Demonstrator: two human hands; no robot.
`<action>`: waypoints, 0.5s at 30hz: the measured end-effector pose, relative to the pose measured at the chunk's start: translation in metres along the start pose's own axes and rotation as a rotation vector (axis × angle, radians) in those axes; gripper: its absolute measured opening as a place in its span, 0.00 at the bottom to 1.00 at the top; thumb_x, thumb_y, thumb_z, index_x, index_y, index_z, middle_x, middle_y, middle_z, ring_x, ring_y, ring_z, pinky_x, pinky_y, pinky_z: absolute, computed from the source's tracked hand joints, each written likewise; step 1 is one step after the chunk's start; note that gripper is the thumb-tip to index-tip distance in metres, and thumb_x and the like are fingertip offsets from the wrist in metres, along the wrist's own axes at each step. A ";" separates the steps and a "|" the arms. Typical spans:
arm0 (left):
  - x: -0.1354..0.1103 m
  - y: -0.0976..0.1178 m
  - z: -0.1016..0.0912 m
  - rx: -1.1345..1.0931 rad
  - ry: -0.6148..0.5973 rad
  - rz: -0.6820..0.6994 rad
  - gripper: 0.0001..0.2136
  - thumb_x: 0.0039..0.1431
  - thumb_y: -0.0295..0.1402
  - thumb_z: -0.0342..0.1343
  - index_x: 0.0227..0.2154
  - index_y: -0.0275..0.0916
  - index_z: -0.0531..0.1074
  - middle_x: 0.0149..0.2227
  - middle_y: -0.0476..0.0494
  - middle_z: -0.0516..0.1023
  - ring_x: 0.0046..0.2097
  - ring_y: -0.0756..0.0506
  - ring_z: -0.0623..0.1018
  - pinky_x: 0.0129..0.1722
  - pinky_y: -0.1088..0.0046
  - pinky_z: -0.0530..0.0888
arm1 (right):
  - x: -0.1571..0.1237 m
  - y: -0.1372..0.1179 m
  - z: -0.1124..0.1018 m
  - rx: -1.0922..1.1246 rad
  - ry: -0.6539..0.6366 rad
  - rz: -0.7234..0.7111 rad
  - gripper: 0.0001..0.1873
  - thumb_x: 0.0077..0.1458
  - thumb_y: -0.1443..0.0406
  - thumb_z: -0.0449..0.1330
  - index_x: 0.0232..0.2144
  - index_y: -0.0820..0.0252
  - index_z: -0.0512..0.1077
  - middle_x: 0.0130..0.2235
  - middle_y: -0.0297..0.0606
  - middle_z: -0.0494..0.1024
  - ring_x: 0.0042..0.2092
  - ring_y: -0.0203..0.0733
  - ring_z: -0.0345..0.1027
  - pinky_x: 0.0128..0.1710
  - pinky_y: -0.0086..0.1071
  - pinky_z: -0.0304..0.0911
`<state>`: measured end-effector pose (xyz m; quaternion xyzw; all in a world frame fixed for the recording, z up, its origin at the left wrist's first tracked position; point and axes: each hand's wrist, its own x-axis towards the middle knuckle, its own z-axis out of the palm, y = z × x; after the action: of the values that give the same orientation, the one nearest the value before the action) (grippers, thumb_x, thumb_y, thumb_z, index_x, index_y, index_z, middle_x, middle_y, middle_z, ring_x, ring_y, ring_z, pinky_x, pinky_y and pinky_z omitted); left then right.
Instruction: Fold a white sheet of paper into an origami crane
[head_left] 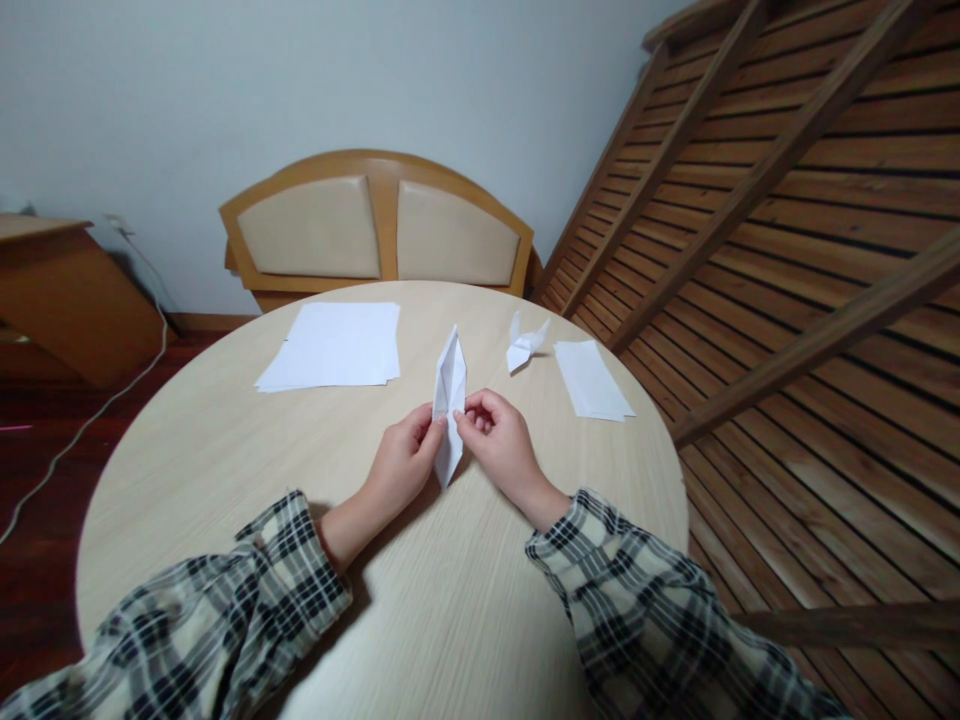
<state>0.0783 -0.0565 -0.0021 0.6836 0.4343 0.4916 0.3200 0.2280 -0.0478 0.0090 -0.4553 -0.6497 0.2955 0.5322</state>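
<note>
A long, narrow diamond of folded white paper [450, 385] stands upright over the round wooden table [225, 470]. My left hand [401, 465] pinches its left edge near the middle. From the other side my right hand [499, 440] pinches its right edge, fingers curled. Both hands rest near the table's centre. Plaid sleeves cover both forearms.
A stack of white sheets [337, 345] lies at the far left of the table. A finished folded paper figure [525, 345] and a smaller pile of paper [592, 380] lie at the far right. A padded wooden chair [375, 230] stands behind; slatted wooden panels [810, 250] lean on the right.
</note>
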 end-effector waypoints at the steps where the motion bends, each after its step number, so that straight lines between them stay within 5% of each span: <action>1: 0.000 0.000 0.000 0.010 -0.002 0.007 0.13 0.66 0.38 0.50 0.37 0.37 0.76 0.33 0.44 0.81 0.35 0.45 0.77 0.35 0.70 0.72 | 0.000 0.000 0.000 0.002 0.003 0.003 0.05 0.53 0.63 0.61 0.28 0.57 0.69 0.28 0.31 0.70 0.28 0.36 0.61 0.28 0.31 0.59; 6: -0.002 0.003 0.002 0.006 -0.027 0.050 0.13 0.68 0.37 0.49 0.42 0.37 0.76 0.36 0.44 0.82 0.36 0.45 0.78 0.37 0.70 0.72 | -0.001 -0.001 0.001 0.011 0.008 -0.004 0.03 0.52 0.64 0.61 0.29 0.56 0.69 0.27 0.31 0.69 0.29 0.36 0.62 0.28 0.30 0.59; 15: -0.003 0.003 0.002 0.064 0.027 0.077 0.12 0.67 0.35 0.49 0.37 0.37 0.76 0.30 0.46 0.80 0.31 0.47 0.76 0.32 0.72 0.71 | -0.005 -0.009 0.005 -0.015 0.028 -0.062 0.04 0.53 0.64 0.59 0.29 0.56 0.66 0.27 0.30 0.67 0.28 0.36 0.61 0.28 0.31 0.58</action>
<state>0.0804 -0.0604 -0.0010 0.7030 0.4273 0.4985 0.2732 0.2211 -0.0559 0.0136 -0.4429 -0.6583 0.2674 0.5468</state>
